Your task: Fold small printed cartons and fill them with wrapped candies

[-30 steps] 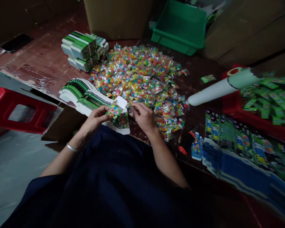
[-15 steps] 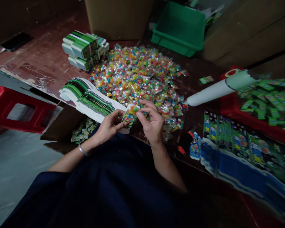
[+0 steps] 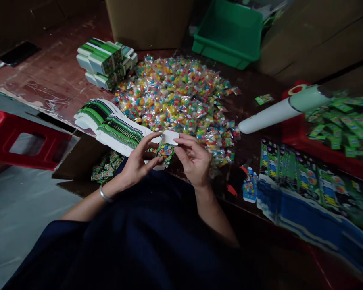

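A small green printed candy box (image 3: 165,151) is held between my two hands at the table's near edge, its white flap (image 3: 170,137) showing at the top. My left hand (image 3: 140,157) grips the box's left side between thumb and fingers. On the other side, my right hand (image 3: 195,157) pinches the box near the flap with thumb and forefinger. Just beyond the hands lies a big heap of small clear bags of colourful candies (image 3: 175,96). Flat green-and-white box blanks (image 3: 117,131) are fanned out beside my left hand.
Bundled box blanks (image 3: 101,56) are stacked behind the fan. An open carton (image 3: 75,161) with filled packs stands below left, near a red stool (image 3: 45,151). A green tray (image 3: 226,60) sits at the back. To the right are a white tube (image 3: 269,114) and printed sheets (image 3: 308,201).
The candy bag that showed in the box's mouth is out of sight, and the white flap now shows there. My right hand's raised fingers have come down closer to the box.
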A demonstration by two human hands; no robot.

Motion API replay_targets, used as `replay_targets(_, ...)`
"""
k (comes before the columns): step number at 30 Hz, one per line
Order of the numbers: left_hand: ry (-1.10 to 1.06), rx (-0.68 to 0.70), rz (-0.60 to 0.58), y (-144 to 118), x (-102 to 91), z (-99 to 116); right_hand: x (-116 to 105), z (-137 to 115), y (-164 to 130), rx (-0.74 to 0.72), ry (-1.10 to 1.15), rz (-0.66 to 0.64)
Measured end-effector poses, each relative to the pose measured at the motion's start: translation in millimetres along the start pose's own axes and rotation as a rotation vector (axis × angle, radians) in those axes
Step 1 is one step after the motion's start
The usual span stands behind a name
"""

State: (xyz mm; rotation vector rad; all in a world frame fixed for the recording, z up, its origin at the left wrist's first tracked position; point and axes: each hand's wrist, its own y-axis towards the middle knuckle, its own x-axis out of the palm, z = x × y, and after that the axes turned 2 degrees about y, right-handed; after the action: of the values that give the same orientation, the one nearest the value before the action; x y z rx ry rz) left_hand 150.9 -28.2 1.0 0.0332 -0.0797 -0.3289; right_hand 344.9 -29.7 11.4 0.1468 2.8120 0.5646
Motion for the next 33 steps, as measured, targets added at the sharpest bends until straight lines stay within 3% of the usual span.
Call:
replay_targets(4,-0.043,0.025,-0.052,-1,1.5,-3,9,9,-19,0.058,0.115,0.052)
replay_targets(9,-0.161,-0.049,-0.092,0,5.8,-4,10,14,-24,-0.122,-0.112,0.068)
replay_targets(12,-0.219,-0.125,-0.110,2,6.6,-1,8,16,-20,-0.168,-0.122,0.040)
replay_targets(20,-0.298,-0.156,-0.058,3,7.7,4,19,9,-15,0.024,0.207,0.123)
replay_targets(27,-0.107,-0.082,-0.066,-1,4.1,4,3,-6,4,0.227,0.253,-0.055)
replay_targets(33,0.045,-0.022,-0.150,-3,-2.0,4,-7,-1,17,0.325,0.238,-0.129)
